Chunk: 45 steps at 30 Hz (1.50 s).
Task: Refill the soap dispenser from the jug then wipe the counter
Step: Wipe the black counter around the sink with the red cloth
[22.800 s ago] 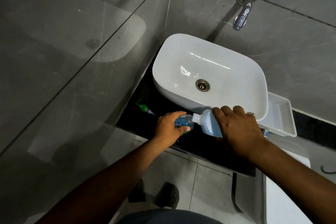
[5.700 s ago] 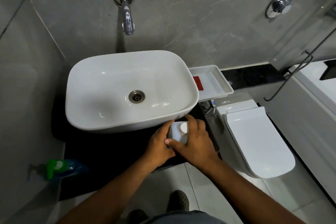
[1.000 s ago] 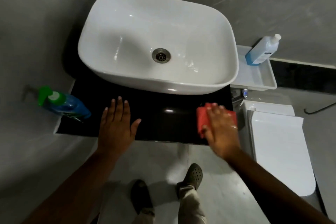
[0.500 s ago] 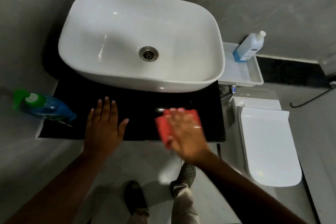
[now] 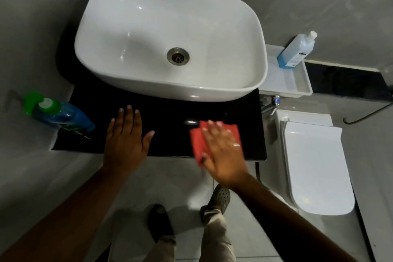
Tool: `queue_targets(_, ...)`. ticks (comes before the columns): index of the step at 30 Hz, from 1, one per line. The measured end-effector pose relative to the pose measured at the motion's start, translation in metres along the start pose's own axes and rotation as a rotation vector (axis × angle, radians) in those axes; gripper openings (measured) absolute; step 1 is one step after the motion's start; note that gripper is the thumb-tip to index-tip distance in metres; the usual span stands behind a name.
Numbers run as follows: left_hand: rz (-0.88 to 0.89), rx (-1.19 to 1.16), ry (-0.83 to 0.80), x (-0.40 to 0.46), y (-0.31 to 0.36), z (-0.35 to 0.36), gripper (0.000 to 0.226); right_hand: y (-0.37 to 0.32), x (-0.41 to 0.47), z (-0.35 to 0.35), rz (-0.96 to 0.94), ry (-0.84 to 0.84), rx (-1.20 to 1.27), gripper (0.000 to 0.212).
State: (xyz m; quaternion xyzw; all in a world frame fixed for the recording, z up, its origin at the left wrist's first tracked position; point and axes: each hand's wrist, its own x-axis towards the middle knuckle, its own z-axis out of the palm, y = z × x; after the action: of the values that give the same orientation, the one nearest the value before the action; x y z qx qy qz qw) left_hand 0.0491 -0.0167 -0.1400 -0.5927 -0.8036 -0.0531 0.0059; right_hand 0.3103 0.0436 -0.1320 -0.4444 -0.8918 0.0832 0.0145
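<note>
Grey bathroom walls surround a white basin point(image 5: 170, 38) that sits on a glossy black counter point(image 5: 170, 117), seen from above by the person standing at it. Both hands lie on the strip of counter in front of the basin. The left hand point(image 5: 125, 138) is flat, fingers spread, holding nothing; it appears to brace the body. The right hand point(image 5: 223, 151) presses flat on a red cloth point(image 5: 198, 144), palm down with fingers extended rather than clenched, and the cloth peeks out on both sides of them. It looks slightly blurred.

Beyond the left hand, at the counter's far left edge, stands the soap dispenser point(image 5: 61, 115), blue liquid inside and a green pump top in place. Beyond the right hand, past the basin, the jug point(image 5: 296, 51) (a capped bottle with blue liquid) stands in a white tray point(image 5: 297, 89). Below that tray is a closed white toilet point(image 5: 314, 166).

Judging by the capped jug and closed dispenser, refilling looks finished and the wiping step is under way. The next move likely calls for sweeping the cloth toward the left hand, lifting that hand clear, and working around the dispenser without knocking it off the edge.
</note>
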Motion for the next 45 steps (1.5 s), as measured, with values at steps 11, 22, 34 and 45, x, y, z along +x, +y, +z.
queue_targets(11,-0.007,-0.005,-0.014,0.001,-0.003,0.005,0.067,-0.054,0.076,0.010,0.637,0.105,0.062,0.074)
queue_targets(22,-0.005,-0.010,-0.039,0.001,-0.004,0.004,0.068,0.066,0.021,-0.019,0.353,0.055,-0.005,0.073)
queue_targets(34,-0.004,-0.024,-0.044,0.002,-0.003,0.005,0.065,-0.072,0.036,0.011,-0.060,-0.021,0.005,0.070)
queue_targets(45,0.006,-0.064,-0.064,0.002,-0.006,0.009,0.071,-0.023,0.036,-0.001,0.618,0.070,0.064,0.076)
